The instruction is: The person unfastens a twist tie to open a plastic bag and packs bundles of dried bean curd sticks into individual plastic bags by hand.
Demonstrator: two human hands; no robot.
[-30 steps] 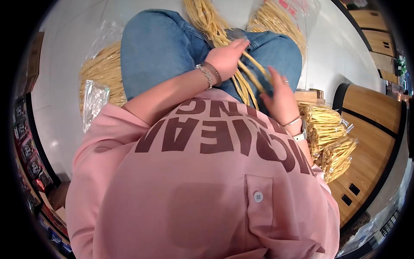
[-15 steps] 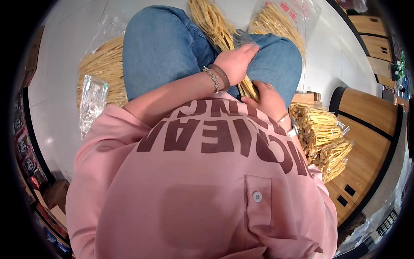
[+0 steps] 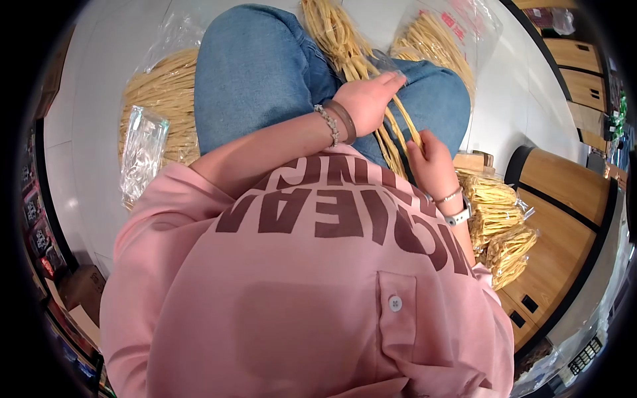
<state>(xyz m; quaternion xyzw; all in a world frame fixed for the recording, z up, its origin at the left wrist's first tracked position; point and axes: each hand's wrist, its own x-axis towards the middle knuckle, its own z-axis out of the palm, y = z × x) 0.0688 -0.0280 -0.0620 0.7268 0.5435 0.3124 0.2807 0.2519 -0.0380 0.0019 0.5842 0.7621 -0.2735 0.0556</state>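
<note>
A long bunch of yellow dried bean curd sticks [image 3: 342,50] lies between my knees and runs down under my left hand [image 3: 368,105]. That hand is across the bunch, holding it, its fingers reaching to the right; the thumb is hidden. Below it the lower ends of the sticks fan apart on my lap. My right hand [image 3: 434,162], with a white watch on the wrist, pinches the end of one stick [image 3: 408,119] and draws it aside from the others. Clear plastic [image 3: 383,61] shows beside the bunch, just above my left hand.
Large plastic bags of the same sticks lie on the floor, one at left [image 3: 159,86] and one at upper right [image 3: 431,43]. A folded clear bag [image 3: 144,146] rests on the left one. Bundled sticks [image 3: 494,212] are piled at right, by wooden cabinets [image 3: 564,192].
My right hand has moved away from the bunch, to the right and slightly down, with one stick now separated from the rest. My left hand stays on the bunch.
</note>
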